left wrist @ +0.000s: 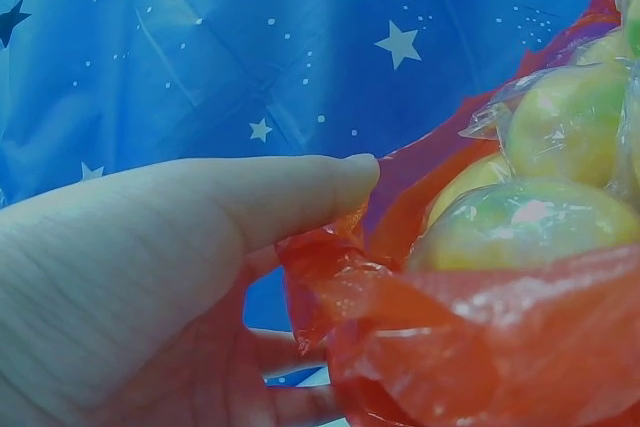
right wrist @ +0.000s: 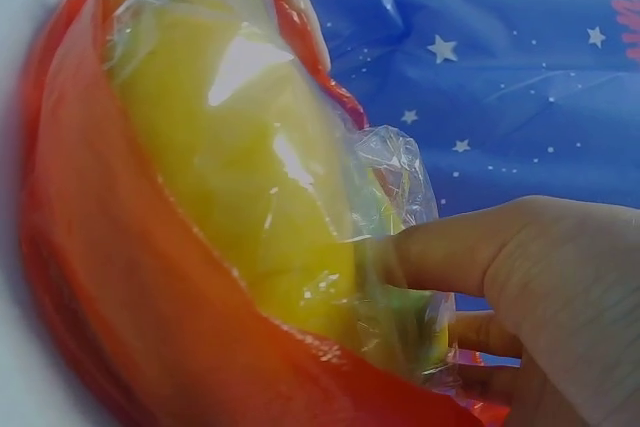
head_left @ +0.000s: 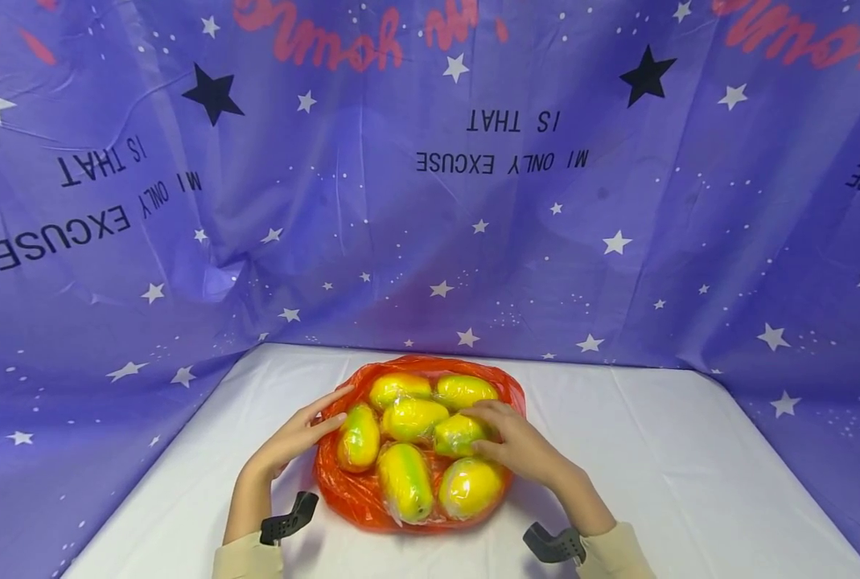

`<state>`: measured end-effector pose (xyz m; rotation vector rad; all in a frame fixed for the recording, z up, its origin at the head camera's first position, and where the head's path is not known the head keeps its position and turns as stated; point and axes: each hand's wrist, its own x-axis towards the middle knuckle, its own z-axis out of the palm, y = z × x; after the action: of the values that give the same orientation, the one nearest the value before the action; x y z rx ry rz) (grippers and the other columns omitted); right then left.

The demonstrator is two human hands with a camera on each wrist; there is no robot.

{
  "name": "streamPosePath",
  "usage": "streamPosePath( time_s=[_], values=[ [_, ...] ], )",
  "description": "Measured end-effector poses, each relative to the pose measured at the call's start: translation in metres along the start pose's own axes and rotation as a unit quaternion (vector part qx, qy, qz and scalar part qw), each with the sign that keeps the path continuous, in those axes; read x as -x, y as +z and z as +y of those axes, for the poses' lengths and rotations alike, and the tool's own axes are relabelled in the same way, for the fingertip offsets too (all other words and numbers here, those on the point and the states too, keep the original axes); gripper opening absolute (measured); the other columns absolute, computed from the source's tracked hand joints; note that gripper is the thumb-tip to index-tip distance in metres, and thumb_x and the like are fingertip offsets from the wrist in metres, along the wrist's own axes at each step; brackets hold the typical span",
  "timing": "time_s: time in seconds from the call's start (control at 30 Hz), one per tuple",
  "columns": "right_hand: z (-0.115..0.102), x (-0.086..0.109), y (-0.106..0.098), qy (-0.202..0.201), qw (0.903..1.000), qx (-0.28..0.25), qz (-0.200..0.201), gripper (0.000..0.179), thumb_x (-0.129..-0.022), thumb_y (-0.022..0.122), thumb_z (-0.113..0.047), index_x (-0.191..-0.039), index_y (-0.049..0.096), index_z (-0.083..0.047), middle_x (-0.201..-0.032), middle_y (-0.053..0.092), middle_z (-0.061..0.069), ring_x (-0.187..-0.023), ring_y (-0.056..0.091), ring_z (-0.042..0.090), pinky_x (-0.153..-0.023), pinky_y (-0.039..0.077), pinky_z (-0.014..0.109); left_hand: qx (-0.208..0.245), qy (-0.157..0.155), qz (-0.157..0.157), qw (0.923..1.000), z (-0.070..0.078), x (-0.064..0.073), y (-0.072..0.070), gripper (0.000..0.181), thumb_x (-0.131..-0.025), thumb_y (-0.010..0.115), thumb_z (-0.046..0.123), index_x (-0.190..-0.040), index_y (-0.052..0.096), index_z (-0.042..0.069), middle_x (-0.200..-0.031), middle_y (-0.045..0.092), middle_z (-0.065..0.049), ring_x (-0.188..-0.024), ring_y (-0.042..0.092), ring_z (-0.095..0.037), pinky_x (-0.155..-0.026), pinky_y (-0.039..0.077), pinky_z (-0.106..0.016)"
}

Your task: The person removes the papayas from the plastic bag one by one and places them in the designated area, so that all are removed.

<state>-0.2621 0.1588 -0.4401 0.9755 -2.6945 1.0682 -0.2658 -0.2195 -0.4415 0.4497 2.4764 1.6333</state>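
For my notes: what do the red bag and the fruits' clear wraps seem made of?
Red bag: probably thin plastic film, glossy; it creases and looks translucent. Clear wraps: likely plastic film, shiny and transparent, with bright highlights and crinkled ends.

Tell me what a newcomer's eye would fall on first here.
Probably the seven bright yellow-green, plastic-wrapped fruits, clustered in the open red bag on the white table. The left grip holds the bag's left rim and the right grip a fruit on the right side. Behind them hangs a purple backdrop with stars and upside-down lettering.
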Motion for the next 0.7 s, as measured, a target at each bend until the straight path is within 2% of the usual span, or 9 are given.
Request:
streamPosePath(
  time_s=[0.27, 0.7],
  values=[
    [-0.003, -0.001, -0.003, -0.004, 0.9999, 0.001, 0.011, 0.044, -0.090, 0.070, -0.017, -0.132, 0.059, -0.012, -0.132, 0.054, 0.001, -0.123, 0.048, 0.022, -0.104, 0.039, 0.048, -0.002, -0.004, -0.002, 1.0000, -0.001, 0.001, 0.001, 0.054, -0.096, 0.059, 0.031, -0.147, 0.044, 0.021, -0.153, 0.033, -0.013, -0.142, 0.019, -0.041, -0.108, 0.015, -0.068],
    [-0.008, 0.003, -0.016, 0.004, 0.9990, 0.002, 0.043, 0.045, -0.086, 0.075, -0.020, -0.129, 0.061, -0.018, -0.134, 0.054, 0.006, -0.125, 0.048, 0.028, -0.103, 0.039, 0.052, -0.013, -0.002, -0.004, 0.9999, 0.003, -0.002, 0.004, 0.054, -0.096, 0.059, 0.031, -0.147, 0.043, 0.020, -0.153, 0.034, -0.014, -0.141, 0.021, -0.041, -0.107, 0.016, -0.067]
  ],
)
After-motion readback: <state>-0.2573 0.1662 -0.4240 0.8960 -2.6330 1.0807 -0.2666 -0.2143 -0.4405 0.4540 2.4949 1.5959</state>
